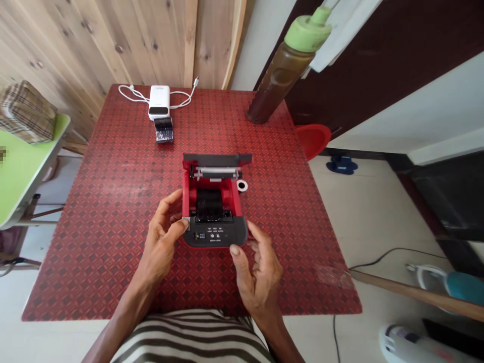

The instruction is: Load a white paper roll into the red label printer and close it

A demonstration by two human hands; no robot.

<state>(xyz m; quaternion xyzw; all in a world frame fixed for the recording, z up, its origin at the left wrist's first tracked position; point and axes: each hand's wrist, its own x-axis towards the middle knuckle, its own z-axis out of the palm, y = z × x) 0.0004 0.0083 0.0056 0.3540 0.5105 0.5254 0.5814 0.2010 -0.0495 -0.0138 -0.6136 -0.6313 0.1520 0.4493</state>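
Note:
A small red and black printer (214, 201) sits in the middle of the red patterned table (113, 201) with its lid swung open toward the far side. My left hand (162, 237) rests against its left front corner, thumb and fingers touching the casing. At the printer's right front corner my right hand (255, 272) has its fingers loosely curled and apart, with the thumb near the black front panel. A small white ring (242, 185) lies on the table right of the printer.
A white power bank (159, 101) with a white cable (130, 93) and a small dark object (164, 130) lie at the far side. A tall brown bottle with a green cap (287, 65) stands far right. A green table (22, 166) stands left.

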